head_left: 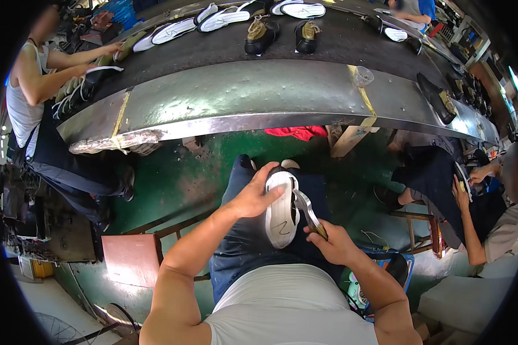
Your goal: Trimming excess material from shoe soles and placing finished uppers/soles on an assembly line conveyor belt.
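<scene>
A shoe [281, 227] rests on my lap, its white sole turned up and marked with a dark squiggle. My left hand [258, 192] grips its far end, thumb pressed on the sole and fingers around the side. In my right hand [332, 241] is a pair of pliers [306, 208] with a curved steel head and a brownish handle. The metal head touches the right edge of the shoe, near the sole's rim. What the jaws hold, if anything, is too small to make out.
Ahead runs a metal-edged conveyor bench [242, 95] carrying several white-soled shoes [174, 31] and two black-and-tan shoes [262, 37]. A clear cup [363, 76] stands on its edge. Co-workers are at left [31, 92] and right [483, 201]. A brown stool [131, 259] is at left.
</scene>
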The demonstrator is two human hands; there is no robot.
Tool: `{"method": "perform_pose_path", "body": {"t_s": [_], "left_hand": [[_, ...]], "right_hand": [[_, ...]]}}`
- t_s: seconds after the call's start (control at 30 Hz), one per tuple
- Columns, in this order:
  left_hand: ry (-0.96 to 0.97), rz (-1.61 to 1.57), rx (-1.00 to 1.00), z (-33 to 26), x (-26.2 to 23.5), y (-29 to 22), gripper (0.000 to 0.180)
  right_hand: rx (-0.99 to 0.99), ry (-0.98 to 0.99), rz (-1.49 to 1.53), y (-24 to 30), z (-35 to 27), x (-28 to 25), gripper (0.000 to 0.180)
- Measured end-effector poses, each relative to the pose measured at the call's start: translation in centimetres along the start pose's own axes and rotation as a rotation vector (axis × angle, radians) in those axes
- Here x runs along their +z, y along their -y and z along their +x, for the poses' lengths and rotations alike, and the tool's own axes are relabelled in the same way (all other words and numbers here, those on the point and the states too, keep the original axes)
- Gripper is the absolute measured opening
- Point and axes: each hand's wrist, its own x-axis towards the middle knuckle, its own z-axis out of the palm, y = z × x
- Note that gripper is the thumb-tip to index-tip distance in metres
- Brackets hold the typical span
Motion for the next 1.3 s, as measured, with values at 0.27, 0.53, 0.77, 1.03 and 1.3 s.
{"method": "perform_pose_path", "body": {"t_s": [0.27, 0.53, 0.77, 1.03, 1.3], "left_hand": [[-0.016, 0.056, 0.076, 0.2, 1.1, 0.1, 0.059], [0.069, 0.005, 0.023, 0.6, 1.3, -0.3, 0.064], [0.127, 0.005, 0.03, 1.7, 0.9, -1.3, 0.067], [-0.061, -0.113, 0.008, 1.4, 1.3, -0.8, 0.047], [0.048, -0.308, 0.002, 0.8, -0.4, 0.7, 0.053]], "right_hand": [[0.256, 0.154, 0.561, 1.3, 2.5, -2.1, 0.032], [-0.156, -0.025, -0.292, 1.6, 3.1, -2.2, 0.029], [0.271, 0.322, 1.217, 0.7, 3.4, -2.2, 0.034], [0.163, 0.135, 0.126, 1.2, 4.7, -2.2, 0.017], [-0.237, -0.271, -0.356, -3.6, 5.8, 2.4, 0.021]]}}
